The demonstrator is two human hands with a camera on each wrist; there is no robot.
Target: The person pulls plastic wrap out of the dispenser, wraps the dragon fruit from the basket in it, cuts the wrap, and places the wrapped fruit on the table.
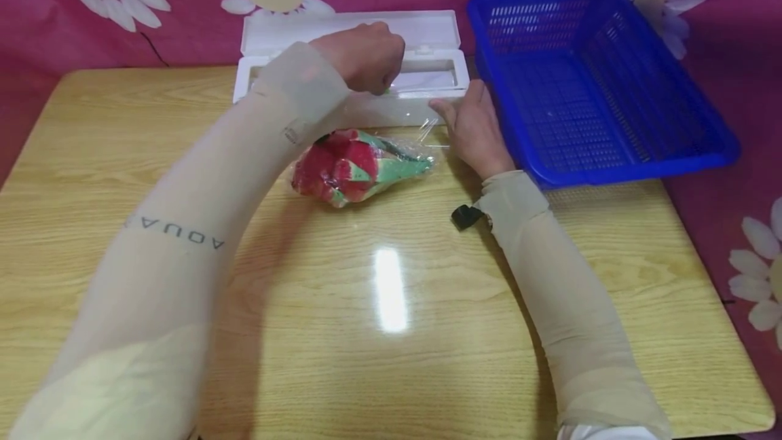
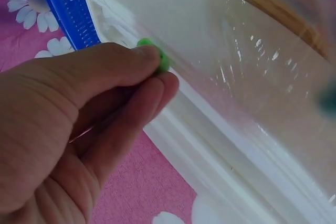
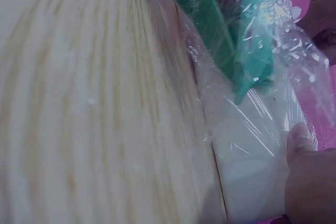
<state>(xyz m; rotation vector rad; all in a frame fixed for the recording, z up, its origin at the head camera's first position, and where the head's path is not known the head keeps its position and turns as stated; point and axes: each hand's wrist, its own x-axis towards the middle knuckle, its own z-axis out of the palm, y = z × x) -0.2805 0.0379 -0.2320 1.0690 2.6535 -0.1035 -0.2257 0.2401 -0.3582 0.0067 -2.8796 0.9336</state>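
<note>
A white cling film dispenser [image 1: 397, 112] lies along the back of the table with its lid [image 1: 421, 29] raised. My left hand [image 1: 363, 56] is over it; in the left wrist view, thumb and fingers pinch a small green slide cutter [image 2: 164, 63] at the dispenser's edge. My right hand [image 1: 476, 129] grips the dispenser's right end, thumb against the front face. In front lies a red dragon fruit [image 1: 348, 170] with green tips, wrapped in clear film. Loose film [image 3: 247, 129] stretches between its green tip and the dispenser.
To the right stands a blue plastic basket [image 1: 623, 174], close beside my right hand. The wooden table [image 1: 342, 358] reaches back to a pink flowered cloth [image 1: 195, 32]. A black strap end [image 1: 466, 216] sticks out at my right wrist.
</note>
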